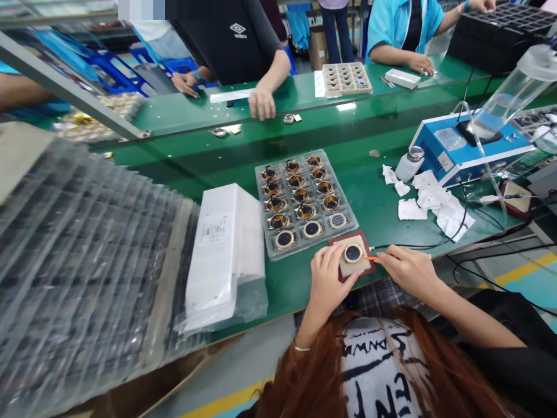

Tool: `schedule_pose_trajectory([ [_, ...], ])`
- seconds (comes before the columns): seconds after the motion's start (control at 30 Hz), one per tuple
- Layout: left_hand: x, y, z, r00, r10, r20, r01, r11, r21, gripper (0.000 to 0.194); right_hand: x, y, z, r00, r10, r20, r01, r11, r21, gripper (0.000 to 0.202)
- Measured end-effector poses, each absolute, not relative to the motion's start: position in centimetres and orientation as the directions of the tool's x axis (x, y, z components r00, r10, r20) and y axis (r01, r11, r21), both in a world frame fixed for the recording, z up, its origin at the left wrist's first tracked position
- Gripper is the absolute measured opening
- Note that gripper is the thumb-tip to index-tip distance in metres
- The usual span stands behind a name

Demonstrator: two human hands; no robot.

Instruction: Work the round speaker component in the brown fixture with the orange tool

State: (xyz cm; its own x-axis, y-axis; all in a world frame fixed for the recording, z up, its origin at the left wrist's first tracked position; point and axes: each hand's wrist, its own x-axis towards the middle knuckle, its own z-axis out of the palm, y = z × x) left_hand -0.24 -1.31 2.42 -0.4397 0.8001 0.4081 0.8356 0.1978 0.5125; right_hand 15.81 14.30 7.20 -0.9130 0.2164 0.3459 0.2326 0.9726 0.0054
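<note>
Black T-shirt [221, 49], one, on a person at 11 o'clock: diamond logo, "umbro" beneath. White carton [217, 244], one, at 9 o'clock: small printed label, illegible. White shirt print [378, 363], at 6 o'clock: black lettering, partly covered by hair. Round watch case [352, 252], one, on a beige pad [348, 268] with red-brown base; clear compartment tray [307, 203] of like parts at 11 o'clock. Hands apart: left hand [327, 276], fingers spread, braces the pad's 8 o'clock side; right hand [407, 270] pinches an orange-tipped tool [371, 258], tip at the case's 4 o'clock edge.
</note>
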Motion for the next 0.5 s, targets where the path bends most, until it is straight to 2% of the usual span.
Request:
schedule_pose_trajectory([
  [0.3,-0.3,-1.3,2.0,-0.468,0.796,0.385,0.82,0.228,0.525,0.078,14.1,13.6,10.7,-0.966,0.242,-0.091,0.237,0.97,0.06,0.022],
  [0.5,-0.5,-1.2,2.0,-0.489,0.795,0.36,0.791,0.229,0.567,0.081,12.8,13.1,12.6,-0.948,0.177,-0.265,0.157,0.983,0.097,0.02],
])
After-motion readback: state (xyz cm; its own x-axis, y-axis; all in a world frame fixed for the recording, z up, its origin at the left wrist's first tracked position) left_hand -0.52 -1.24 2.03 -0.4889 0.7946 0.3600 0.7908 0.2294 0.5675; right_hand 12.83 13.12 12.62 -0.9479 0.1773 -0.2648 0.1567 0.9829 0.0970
